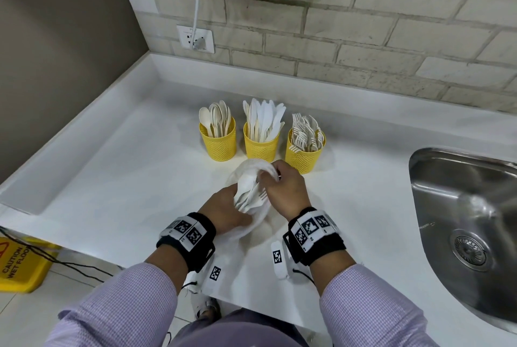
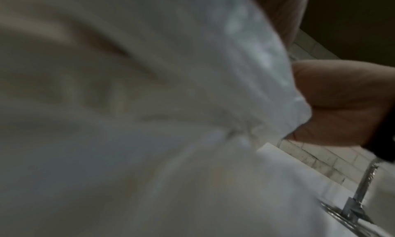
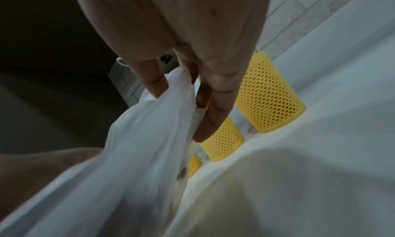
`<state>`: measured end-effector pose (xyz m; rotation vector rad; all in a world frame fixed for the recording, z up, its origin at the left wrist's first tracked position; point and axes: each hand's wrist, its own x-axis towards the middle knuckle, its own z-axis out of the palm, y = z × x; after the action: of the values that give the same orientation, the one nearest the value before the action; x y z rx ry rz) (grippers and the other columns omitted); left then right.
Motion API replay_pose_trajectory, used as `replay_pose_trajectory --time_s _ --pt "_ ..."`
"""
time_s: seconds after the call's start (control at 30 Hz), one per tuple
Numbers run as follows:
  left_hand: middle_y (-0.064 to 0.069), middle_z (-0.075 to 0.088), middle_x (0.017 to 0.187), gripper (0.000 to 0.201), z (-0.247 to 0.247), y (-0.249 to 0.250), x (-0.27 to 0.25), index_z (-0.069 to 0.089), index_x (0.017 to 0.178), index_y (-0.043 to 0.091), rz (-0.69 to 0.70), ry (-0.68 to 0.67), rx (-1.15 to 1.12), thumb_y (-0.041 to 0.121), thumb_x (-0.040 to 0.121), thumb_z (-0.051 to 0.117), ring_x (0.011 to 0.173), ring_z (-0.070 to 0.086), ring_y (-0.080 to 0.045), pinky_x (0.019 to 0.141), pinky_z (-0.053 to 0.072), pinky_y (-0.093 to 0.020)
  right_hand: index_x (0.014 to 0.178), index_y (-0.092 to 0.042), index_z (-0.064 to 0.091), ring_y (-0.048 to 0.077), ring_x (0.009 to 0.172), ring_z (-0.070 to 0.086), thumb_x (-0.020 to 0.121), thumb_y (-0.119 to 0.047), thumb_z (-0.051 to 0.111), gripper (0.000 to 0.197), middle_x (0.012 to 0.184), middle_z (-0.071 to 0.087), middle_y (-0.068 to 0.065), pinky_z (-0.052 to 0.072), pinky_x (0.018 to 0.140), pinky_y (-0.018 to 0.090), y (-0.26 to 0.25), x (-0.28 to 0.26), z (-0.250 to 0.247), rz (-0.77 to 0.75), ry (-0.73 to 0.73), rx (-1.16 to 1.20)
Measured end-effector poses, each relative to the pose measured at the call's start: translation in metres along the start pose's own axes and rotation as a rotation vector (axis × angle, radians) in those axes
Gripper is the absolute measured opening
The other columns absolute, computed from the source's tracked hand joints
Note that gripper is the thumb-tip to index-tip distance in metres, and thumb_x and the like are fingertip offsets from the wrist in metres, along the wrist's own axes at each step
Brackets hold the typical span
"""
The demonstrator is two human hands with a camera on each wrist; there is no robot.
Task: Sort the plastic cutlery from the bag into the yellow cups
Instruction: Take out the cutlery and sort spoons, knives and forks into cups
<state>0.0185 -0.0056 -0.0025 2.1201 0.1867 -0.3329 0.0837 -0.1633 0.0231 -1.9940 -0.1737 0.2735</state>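
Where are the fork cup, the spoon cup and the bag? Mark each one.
fork cup (image 1: 303, 158): head view, on its yellow mesh wall.
spoon cup (image 1: 219, 146): head view, on its yellow mesh wall.
bag (image 1: 253, 167): head view, on its raised white rim by the right hand (image 1: 285, 192).

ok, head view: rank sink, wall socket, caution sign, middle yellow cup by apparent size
1. sink, though cropped at the edge
2. caution sign, also cropped
3. middle yellow cup and wall socket: look alike; the socket is farther away, so unranked.

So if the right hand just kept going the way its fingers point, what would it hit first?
Probably the middle yellow cup, the one holding knives: the right hand, gripping the bag, points toward it in the right wrist view. Depth is unclear.
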Motion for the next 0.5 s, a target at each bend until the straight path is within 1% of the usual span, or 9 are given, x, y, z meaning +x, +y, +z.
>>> replay_pose_trajectory --time_s 0.03,0.07,0.13,0.23,0.3,0.33,0.4,0.47,0.5 --pt "0.018 0.071 0.088 0.033 0.002 0.000 0.000 0.067 0.095 0.036 -0.013 0.026 0.036 0.031 0.065 0.079 0.091 0.068 -0.005 0.084 0.054 -0.024 0.074 -0.020 0.053 0.016 0.072 0.054 0.095 -0.021 0.060 0.023 0.074 0.058 -0.005 0.036 0.060 0.021 -0.001 0.003 -0.001 -0.004 0.026 -0.020" --pt "0.015 0.070 0.094 0.034 0.001 0.003 -0.002 0.063 0.100 0.035 -0.044 0.035 0.076 0.030 0.068 0.075 0.094 0.066 -0.010 0.083 0.053 -0.026 0.070 -0.021 0.048 0.020 0.072 0.052 0.097 -0.020 0.057 0.028 0.072 0.055 -0.004 0.035 0.060 0.024 -0.002 0.006 -0.002 -0.006 0.050 -0.024" --pt "0.015 0.065 0.091 0.027 0.000 0.009 -0.005 0.060 0.099 0.034 -0.086 0.088 0.148 0.024 0.078 0.073 0.087 0.062 -0.009 0.073 0.045 -0.022 0.068 -0.019 0.044 0.025 0.076 0.049 0.099 -0.017 0.052 0.032 0.071 0.050 -0.002 0.033 0.062 0.031 -0.004 0.009 -0.004 -0.002 0.057 -0.030" --pt "0.013 0.062 0.085 0.017 0.003 0.006 -0.004 0.061 0.097 0.024 -0.088 0.123 0.163 0.019 0.082 0.069 0.079 0.058 -0.009 0.065 0.041 -0.017 0.076 -0.015 0.047 0.024 0.077 0.049 0.101 -0.016 0.048 0.025 0.075 0.051 -0.001 0.034 0.064 0.033 -0.009 0.008 -0.006 -0.053 0.029 -0.047" --pt "0.007 0.065 0.087 0.018 0.003 0.007 -0.007 0.063 0.100 0.018 -0.064 0.115 0.188 0.022 0.084 0.070 0.080 0.058 -0.013 0.065 0.040 -0.014 0.088 -0.013 0.053 0.021 0.078 0.052 0.102 -0.016 0.046 0.016 0.079 0.055 -0.002 0.040 0.065 0.026 -0.012 0.005 -0.005 -0.090 0.039 0.002" --pt "0.007 0.065 0.087 0.017 0.004 0.006 -0.006 0.062 0.099 0.020 -0.048 0.119 0.196 0.024 0.084 0.071 0.078 0.057 -0.011 0.064 0.040 -0.014 0.095 -0.013 0.054 0.020 0.080 0.054 0.102 -0.018 0.045 0.013 0.081 0.057 -0.003 0.042 0.069 0.027 -0.013 0.003 -0.003 -0.106 0.032 0.026" --pt "0.014 0.063 0.079 0.016 0.003 0.011 -0.008 0.058 0.090 0.030 -0.001 0.113 0.200 0.032 0.080 0.071 0.073 0.057 0.000 0.064 0.040 -0.016 0.101 -0.016 0.049 0.026 0.082 0.059 0.106 -0.023 0.042 0.011 0.080 0.058 -0.001 0.044 0.072 0.036 -0.015 -0.003 0.004 -0.145 -0.060 0.011" --pt "0.020 0.060 0.076 0.022 0.004 0.013 -0.008 0.052 0.089 0.038 0.052 0.114 0.243 0.036 0.075 0.069 0.073 0.059 0.006 0.066 0.040 -0.014 0.096 -0.017 0.042 0.034 0.081 0.059 0.108 -0.027 0.040 0.016 0.078 0.058 0.005 0.044 0.072 0.042 -0.015 -0.007 0.009 -0.183 -0.168 -0.047" --pt "0.020 0.060 0.077 0.025 0.003 0.016 -0.008 0.052 0.091 0.040 0.059 0.117 0.268 0.036 0.074 0.070 0.075 0.061 0.005 0.067 0.042 -0.015 0.092 -0.018 0.040 0.034 0.079 0.058 0.108 -0.028 0.040 0.019 0.077 0.057 0.005 0.043 0.071 0.042 -0.016 -0.008 0.009 -0.180 -0.182 -0.058"
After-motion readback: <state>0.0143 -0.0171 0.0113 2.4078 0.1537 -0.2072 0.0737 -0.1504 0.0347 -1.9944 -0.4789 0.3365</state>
